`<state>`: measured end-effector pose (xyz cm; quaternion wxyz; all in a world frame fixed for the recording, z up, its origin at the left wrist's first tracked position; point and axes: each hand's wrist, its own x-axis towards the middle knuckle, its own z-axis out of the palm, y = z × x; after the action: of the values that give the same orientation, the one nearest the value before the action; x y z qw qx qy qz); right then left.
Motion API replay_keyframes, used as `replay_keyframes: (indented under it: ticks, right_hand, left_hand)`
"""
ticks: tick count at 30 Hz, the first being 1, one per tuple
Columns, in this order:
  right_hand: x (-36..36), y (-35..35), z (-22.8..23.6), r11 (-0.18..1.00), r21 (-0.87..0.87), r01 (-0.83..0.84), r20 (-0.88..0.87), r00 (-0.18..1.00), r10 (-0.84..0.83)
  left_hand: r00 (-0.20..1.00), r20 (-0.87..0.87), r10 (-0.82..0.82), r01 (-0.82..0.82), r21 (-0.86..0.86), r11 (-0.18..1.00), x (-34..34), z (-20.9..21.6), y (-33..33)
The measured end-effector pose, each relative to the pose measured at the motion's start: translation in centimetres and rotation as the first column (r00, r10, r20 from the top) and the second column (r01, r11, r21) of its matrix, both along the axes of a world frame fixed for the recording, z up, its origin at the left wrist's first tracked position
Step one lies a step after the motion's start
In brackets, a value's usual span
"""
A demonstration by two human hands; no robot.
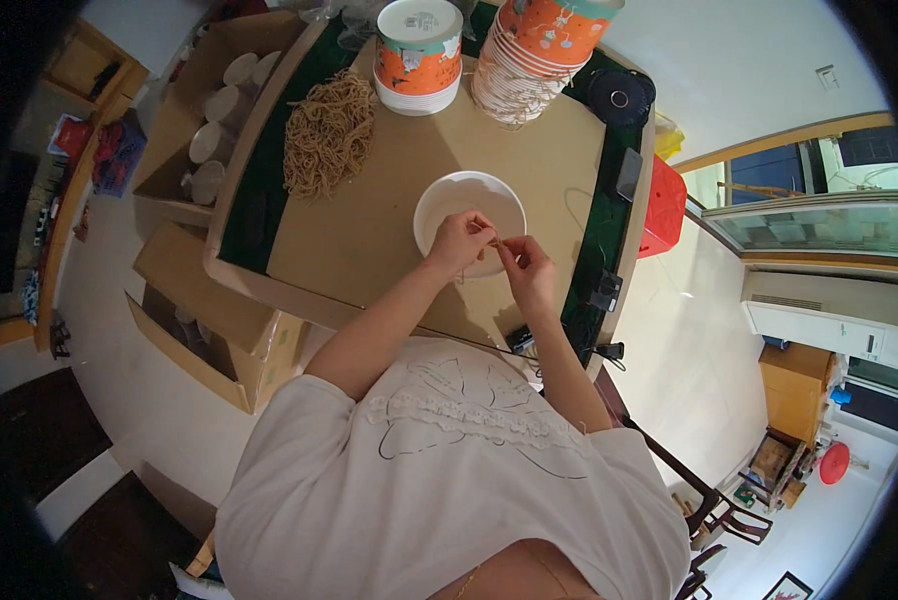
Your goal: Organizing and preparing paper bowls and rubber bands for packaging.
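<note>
A round white paper bucket [467, 194] stands on the cardboard-covered table in front of me, its open top facing up. Over its near rim my left hand [459, 243] and my right hand [529, 272] meet, fingertips pinched close together. Between them is a short bit of tan cord [497, 243]; most of it is hidden by the fingers. A tangled heap of tan cords [327, 135] lies farther left. Beyond the bucket stand an upturned stack of orange-and-white paper buckets [418, 65] and a taller, leaning stack [539, 60] with many pale cords hanging around it.
A dark round object [620, 98] and a phone-like grey object [629, 174] lie along the table's right edge, with a black adapter [605, 290] nearer. Cardboard boxes [209, 310] with white cups or buckets stand left of the table. A red plastic container [662, 205] is at the right.
</note>
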<state>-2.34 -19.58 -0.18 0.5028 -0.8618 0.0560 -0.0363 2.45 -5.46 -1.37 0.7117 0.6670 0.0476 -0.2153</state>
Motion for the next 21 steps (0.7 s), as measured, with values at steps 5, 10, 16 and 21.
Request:
replay_keyframes:
  ticks: [5,10,16,21]
  right_hand:
    - [0.0,0.1,0.0,1.000,-0.015,0.028,-0.015,1.000,-0.028]
    - [-0.1,0.1,-0.1,0.999,-0.027,0.043,-0.018,0.999,-0.044]
    - [-0.3,0.1,0.5,0.992,-0.125,-0.021,0.125,0.991,0.037]
    - [-0.3,-0.2,0.1,0.988,-0.153,-0.023,0.151,0.987,0.047]
  left_hand:
    - [0.991,-0.121,0.056,-0.063,-0.050,0.997,0.1,0.2,0.1]
    - [0.987,-0.156,-0.043,0.042,-0.013,0.999,0.3,1.4,0.1]
    - [0.971,0.073,-0.227,0.211,0.183,0.960,0.0,-0.2,0.3]
    - [0.910,0.265,-0.318,0.161,0.483,0.861,0.0,-0.2,0.7]
